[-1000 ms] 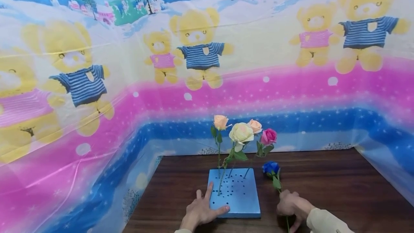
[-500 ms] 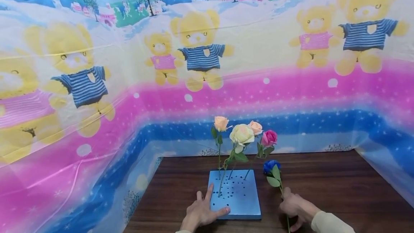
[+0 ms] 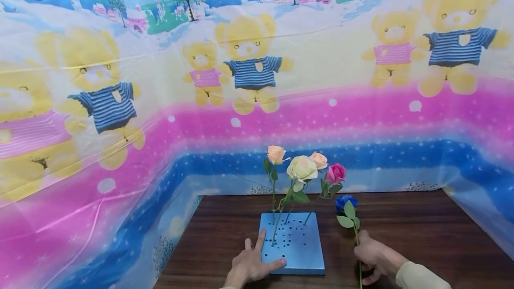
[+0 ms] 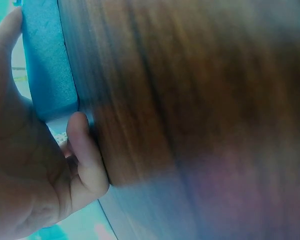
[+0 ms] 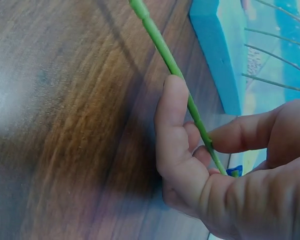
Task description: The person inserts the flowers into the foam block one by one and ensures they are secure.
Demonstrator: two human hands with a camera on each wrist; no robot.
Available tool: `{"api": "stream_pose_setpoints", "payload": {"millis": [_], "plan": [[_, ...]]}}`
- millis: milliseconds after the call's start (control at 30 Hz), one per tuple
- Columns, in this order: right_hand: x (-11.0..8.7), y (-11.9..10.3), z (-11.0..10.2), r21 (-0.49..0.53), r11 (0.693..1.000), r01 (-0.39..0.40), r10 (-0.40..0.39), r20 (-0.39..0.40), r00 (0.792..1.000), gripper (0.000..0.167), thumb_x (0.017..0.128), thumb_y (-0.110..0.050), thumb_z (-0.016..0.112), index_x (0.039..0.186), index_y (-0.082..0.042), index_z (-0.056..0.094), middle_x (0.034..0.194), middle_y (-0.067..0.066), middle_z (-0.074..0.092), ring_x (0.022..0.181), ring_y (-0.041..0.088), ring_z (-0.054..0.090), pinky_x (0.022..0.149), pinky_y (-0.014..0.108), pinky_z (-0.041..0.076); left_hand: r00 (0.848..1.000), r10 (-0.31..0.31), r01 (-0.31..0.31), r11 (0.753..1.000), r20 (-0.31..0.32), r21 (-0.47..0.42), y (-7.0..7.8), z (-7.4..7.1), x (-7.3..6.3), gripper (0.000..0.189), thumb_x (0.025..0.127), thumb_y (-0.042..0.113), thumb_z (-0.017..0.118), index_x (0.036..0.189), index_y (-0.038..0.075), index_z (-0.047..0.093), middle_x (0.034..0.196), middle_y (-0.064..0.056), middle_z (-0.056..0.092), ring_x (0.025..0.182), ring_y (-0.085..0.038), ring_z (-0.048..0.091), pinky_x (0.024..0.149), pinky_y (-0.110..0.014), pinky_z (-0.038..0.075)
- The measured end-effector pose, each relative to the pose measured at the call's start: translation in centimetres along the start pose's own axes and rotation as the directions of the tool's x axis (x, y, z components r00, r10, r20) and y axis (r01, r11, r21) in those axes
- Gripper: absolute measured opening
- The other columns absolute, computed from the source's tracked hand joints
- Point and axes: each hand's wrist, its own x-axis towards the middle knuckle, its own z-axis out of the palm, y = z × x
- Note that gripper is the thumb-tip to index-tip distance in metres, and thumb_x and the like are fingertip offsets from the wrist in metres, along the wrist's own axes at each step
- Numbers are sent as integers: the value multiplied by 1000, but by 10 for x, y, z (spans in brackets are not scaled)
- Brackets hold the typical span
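A blue rose (image 3: 346, 203) with green leaves is held off the block's right side by my right hand (image 3: 377, 255). Thumb and fingers pinch its green stem (image 5: 162, 47) in the right wrist view. My left hand (image 3: 249, 263) rests spread at the left edge and front corner of a light blue block (image 3: 299, 258) dotted with holes. Stems stand in that block: a cream rose (image 3: 302, 169) in front, peach roses (image 3: 276, 154) behind, and a pink rose (image 3: 335, 173) leaning right. In the left wrist view, the fingers flank the block's corner.
Block and hands are over a dark wooden table (image 3: 425, 222). A printed cloth (image 3: 321, 119) with teddy bears hangs behind the table and along its sides.
My right hand has shifted slightly rightward with the blue rose, whose leaves have turned to face the camera. The left hand stays on the block.
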Motion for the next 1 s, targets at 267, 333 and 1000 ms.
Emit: {"api": "stream_pose_setpoints", "payload": {"millis": [267,333,1000], "plan": [[-5,-13,-9,43,994,100,-98,-50,994,52,104,10,34,152,0,18,133,39,28,96,49,53,72,55,66,1000,5,-5,1000,-7,-5,-2,1,0,126,81,102,59,180,34,21,167,-33,39,63,-27,56,55,-42,28],[-5,-15,-11,51,989,137,-133,-72,988,56,103,12,35,155,-1,18,143,42,22,100,55,55,71,58,66,1000,8,-8,1000,-9,-5,-2,2,0,128,80,104,59,180,34,21,166,-33,40,63,-27,55,55,-42,28],[-16,-41,-32,-35,889,457,-440,-341,831,65,119,-2,35,174,-21,6,123,32,58,100,40,64,71,49,66,1000,14,-14,999,-8,-31,-1,1,-3,125,82,101,60,180,33,22,173,-35,33,59,-27,55,54,-42,26]]}}
